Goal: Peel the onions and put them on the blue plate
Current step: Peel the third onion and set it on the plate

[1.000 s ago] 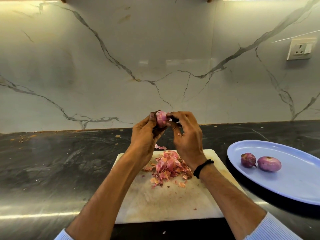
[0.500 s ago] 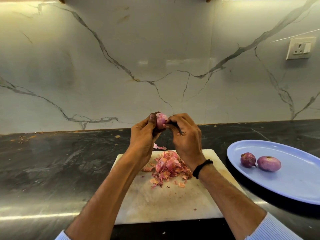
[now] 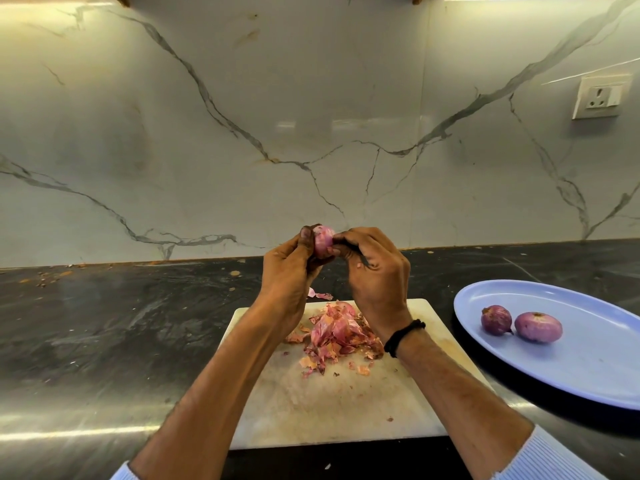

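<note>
The onion point(image 3: 323, 241) is held in the air, above and a little behind the far edge of the cutting board point(image 3: 311, 410). It is pinkish, and only its top part shows between the two hands. The left hand point(image 3: 289, 271) has it in a closed grip: the thumb lies against its upper left side and the fingers are curled under and behind it. The right hand point(image 3: 375, 271) meets the onion from the other side, with its fingers bent and the fingertips pinching at the onion's right edge. I cannot tell whether this grip takes the skin only or the onion body.

On the far half of the board, under the wrists, lies a heap of pink and brown peels point(image 3: 337, 336), with small crumbs scattered around it. One loose peel piece point(image 3: 320, 295) lies on the counter point(image 3: 104, 323) just behind the board.

To the right of the board, near it but apart, stands the blue plate point(image 3: 588, 368). Two onions lie on it close together: a darker onion point(image 3: 496, 319) nearer to the board, and a paler onion point(image 3: 538, 327) beside it.

The right wrist wears a black band point(image 3: 403, 337). Behind the board a marble wall point(image 3: 242, 133) rises from the dark counter, with a socket point(image 3: 601, 97) high on its right.
</note>
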Demonstrator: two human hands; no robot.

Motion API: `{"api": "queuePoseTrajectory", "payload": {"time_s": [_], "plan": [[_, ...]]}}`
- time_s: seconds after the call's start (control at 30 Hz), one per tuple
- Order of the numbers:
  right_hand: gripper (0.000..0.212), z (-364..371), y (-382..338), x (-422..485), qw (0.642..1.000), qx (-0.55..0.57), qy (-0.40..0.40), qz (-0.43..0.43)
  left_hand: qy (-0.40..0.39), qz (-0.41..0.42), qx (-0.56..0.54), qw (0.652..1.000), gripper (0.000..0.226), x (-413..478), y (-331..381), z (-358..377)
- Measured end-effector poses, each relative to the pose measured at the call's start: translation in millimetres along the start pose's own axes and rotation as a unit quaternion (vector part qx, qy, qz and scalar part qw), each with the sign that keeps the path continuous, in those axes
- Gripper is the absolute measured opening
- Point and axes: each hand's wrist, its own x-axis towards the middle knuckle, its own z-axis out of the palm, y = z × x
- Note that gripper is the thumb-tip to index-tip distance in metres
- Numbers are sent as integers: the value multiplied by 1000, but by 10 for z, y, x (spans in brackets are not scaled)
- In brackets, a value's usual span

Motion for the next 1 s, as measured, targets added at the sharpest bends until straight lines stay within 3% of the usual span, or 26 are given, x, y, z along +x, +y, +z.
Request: {"api": "queuePoseTrajectory", "payload": {"time_s": [0.3, 0.73, 1.0], "plan": [[15, 27, 21, -16, 999, 8, 38, -4, 9, -9, -19, 1000, 21, -9, 11, 25], [19, 76, -5, -74, 995, -49, -82, -3, 27, -22, -16, 999, 31, -18, -3, 20], [29, 26, -42, -22, 998, -8, -44, 35, 31, -37, -17, 999, 32, -5, 49, -14]]}}
